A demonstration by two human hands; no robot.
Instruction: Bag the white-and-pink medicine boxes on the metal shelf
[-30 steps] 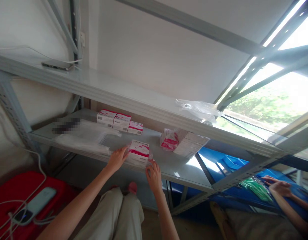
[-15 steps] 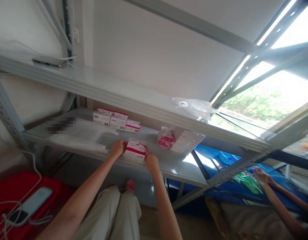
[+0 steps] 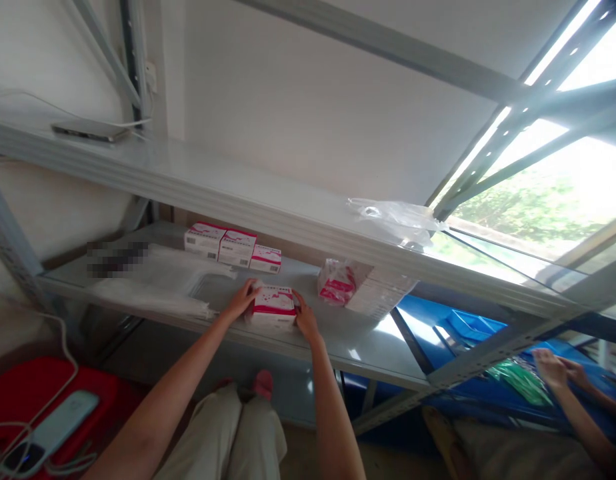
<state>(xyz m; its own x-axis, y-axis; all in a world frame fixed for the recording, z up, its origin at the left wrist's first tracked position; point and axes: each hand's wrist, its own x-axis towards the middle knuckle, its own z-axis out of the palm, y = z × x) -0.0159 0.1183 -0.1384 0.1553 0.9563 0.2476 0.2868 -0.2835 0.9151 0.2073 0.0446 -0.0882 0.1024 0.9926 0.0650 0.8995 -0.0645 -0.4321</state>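
A small white-and-pink carton (image 3: 274,308) rests near the front edge of the middle shelf, with clear plastic film around its lower part. My left hand (image 3: 244,299) grips its left side and the film there, fingers bent. On the opposite side my right hand (image 3: 306,319) presses its fingers against the carton's right end. Behind them, three similar cartons (image 3: 237,248) stand in a row at the back of the shelf. Flat clear plastic bags (image 3: 158,280) lie to the left of my left hand.
Right of my hands sit a film-wrapped pink carton (image 3: 337,283) and a stack of white boxes (image 3: 381,288). The upper shelf (image 3: 248,183) overhangs, bearing a phone (image 3: 91,131) and crumpled plastic (image 3: 393,219). Another person's hands (image 3: 553,367) work over blue bins at right.
My left hand's fingers have shifted up to the carton's top left corner. Film shows more plainly around the carton's lower part. The camera view has shifted slightly.
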